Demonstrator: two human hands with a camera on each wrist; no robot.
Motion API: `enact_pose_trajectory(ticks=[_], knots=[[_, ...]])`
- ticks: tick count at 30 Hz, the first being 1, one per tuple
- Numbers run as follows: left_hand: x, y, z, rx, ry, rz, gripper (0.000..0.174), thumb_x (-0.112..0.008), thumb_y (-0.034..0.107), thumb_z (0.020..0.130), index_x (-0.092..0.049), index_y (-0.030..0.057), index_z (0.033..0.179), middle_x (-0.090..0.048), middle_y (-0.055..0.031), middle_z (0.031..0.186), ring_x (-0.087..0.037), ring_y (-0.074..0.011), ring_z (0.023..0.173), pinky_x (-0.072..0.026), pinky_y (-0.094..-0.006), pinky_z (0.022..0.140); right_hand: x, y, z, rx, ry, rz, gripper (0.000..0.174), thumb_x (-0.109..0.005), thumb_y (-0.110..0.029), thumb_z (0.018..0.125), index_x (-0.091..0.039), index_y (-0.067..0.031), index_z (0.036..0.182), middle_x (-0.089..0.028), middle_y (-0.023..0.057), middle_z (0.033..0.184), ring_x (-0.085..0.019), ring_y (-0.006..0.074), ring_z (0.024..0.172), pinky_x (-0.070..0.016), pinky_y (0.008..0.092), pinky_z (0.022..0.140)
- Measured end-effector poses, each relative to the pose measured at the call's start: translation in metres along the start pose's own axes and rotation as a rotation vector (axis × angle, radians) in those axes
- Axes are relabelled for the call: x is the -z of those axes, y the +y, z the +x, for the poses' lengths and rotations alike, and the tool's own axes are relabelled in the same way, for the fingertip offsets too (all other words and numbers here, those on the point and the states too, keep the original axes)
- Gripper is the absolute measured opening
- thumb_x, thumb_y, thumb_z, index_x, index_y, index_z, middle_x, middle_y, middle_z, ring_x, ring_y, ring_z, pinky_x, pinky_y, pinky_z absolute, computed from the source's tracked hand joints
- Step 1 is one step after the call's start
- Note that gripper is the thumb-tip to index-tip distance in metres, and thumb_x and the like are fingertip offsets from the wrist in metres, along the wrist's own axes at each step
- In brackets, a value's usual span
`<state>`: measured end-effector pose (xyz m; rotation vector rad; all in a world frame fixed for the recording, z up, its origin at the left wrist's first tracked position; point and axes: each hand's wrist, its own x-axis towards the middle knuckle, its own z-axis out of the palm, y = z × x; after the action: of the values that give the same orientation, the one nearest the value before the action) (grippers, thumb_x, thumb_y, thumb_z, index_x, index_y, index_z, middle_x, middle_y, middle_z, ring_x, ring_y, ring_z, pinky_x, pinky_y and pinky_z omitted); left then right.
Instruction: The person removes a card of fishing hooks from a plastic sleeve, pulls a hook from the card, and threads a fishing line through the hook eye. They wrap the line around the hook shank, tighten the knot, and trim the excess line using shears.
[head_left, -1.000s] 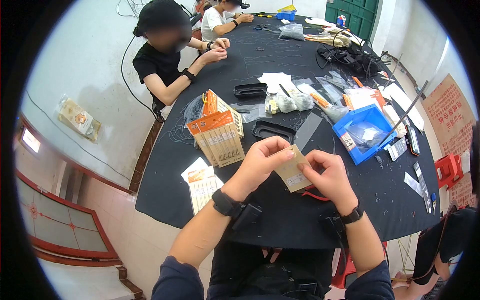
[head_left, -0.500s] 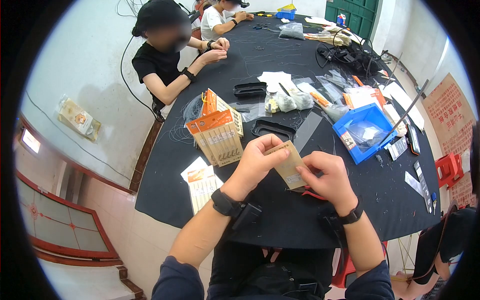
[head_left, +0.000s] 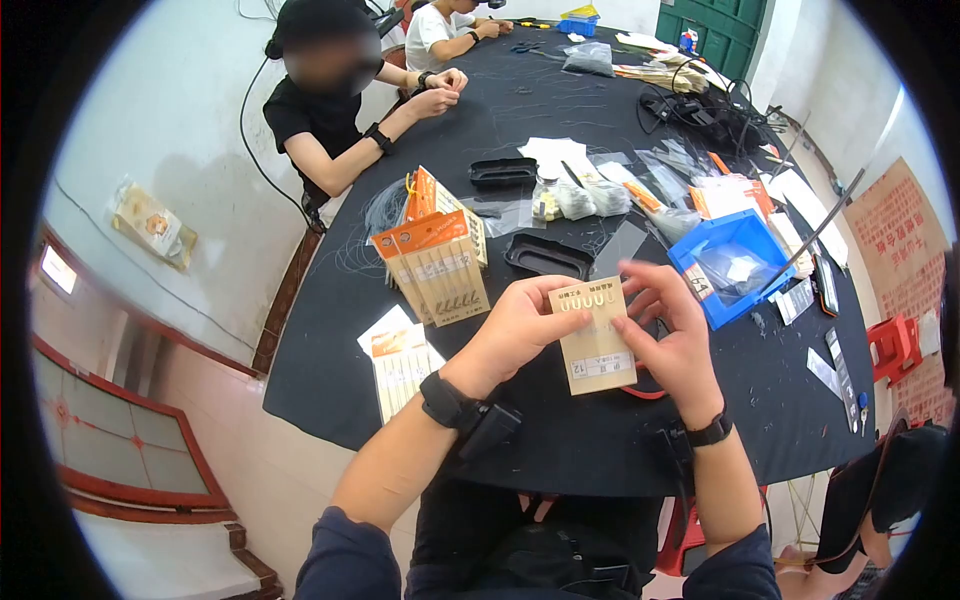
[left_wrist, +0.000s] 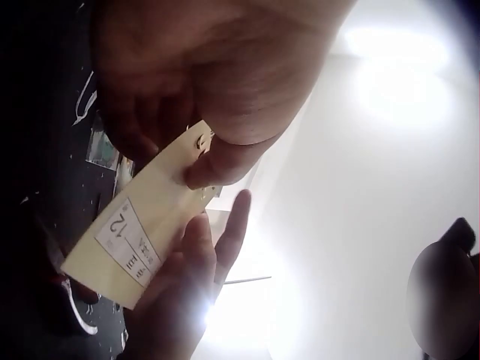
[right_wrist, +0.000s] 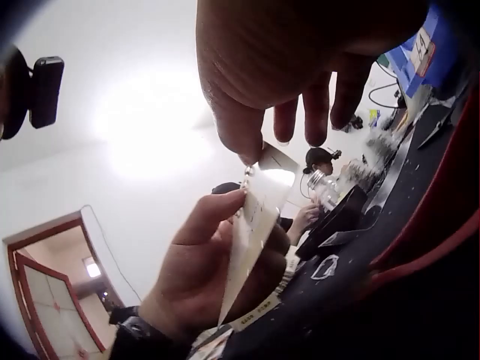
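A cream card (head_left: 600,350) with a row of small hooks along its upper part and a white label marked 12 is held up over the table's front. My left hand (head_left: 515,330) pinches its left edge, thumb across the face. At the right edge, my right hand (head_left: 675,345) has its thumb tip against the card, while its other fingers stand apart from it. The right wrist view shows these fingers (right_wrist: 315,120) extended beyond the card's edge. Under the hands lies a red-handled tool (head_left: 645,393), mostly hidden.
To the left stand orange-topped cards (head_left: 435,265), with more cards (head_left: 402,370) lying nearer. Black trays (head_left: 548,257), plastic bags (head_left: 605,197) and a blue bin (head_left: 735,270) with a rod across it lie beyond. Another person (head_left: 335,110) sits at the far left side.
The card has turned from a slant to nearly upright, its hooks and label now facing me. My right fingers have spread off the card, leaving the thumb at its edge. The head view has shifted slightly.
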<state>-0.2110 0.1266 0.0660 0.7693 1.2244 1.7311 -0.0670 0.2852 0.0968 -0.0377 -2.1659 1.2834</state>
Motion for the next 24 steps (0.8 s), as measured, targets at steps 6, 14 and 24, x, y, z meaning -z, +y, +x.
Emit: enact_pose_trajectory(ticks=[6,14,24], knots=[[-0.0005,0.0043,-0.0013,0.056,-0.054,0.072,0.037,-0.074,0.01,0.089,-0.063,-0.0017,0.122,-0.071,-0.0078,0.111,-0.068,-0.013,0.099,-0.0542,-0.0278,0.089,0.0043,0.0014,0.0013,0.09,0.006,-0.222,0.028,-0.077,-0.005,0.078,-0.074,-0.007,0.106,-0.062,0.0043,0.099,-0.06,0.0146,0.083,-0.0489,0.0263,0.069],[0.0013,0.0004,0.0001,0.048,-0.082,0.114,0.037,-0.074,0.011,0.088,-0.064,-0.0016,0.122,-0.071,-0.0082,0.11,-0.069,-0.0132,0.099,-0.0548,-0.0283,0.088,0.004,0.0009,0.0024,0.156,0.034,-0.235,0.017,-0.077,-0.003,0.079,-0.075,-0.003,0.096,-0.063,0.0061,0.091,-0.062,0.0157,0.078,-0.0502,0.0264,0.066],[-0.0011,0.0014,-0.0005,0.071,-0.088,0.131,0.038,-0.073,0.012,0.09,-0.063,-0.0013,0.124,-0.07,-0.0079,0.112,-0.068,-0.0132,0.101,-0.0548,-0.0274,0.088,0.0051,0.0016,0.0023,0.093,0.001,-0.185,0.015,-0.075,-0.005,0.082,-0.073,-0.0024,0.097,-0.065,0.0058,0.087,-0.063,0.015,0.077,-0.0492,0.0259,0.066]])
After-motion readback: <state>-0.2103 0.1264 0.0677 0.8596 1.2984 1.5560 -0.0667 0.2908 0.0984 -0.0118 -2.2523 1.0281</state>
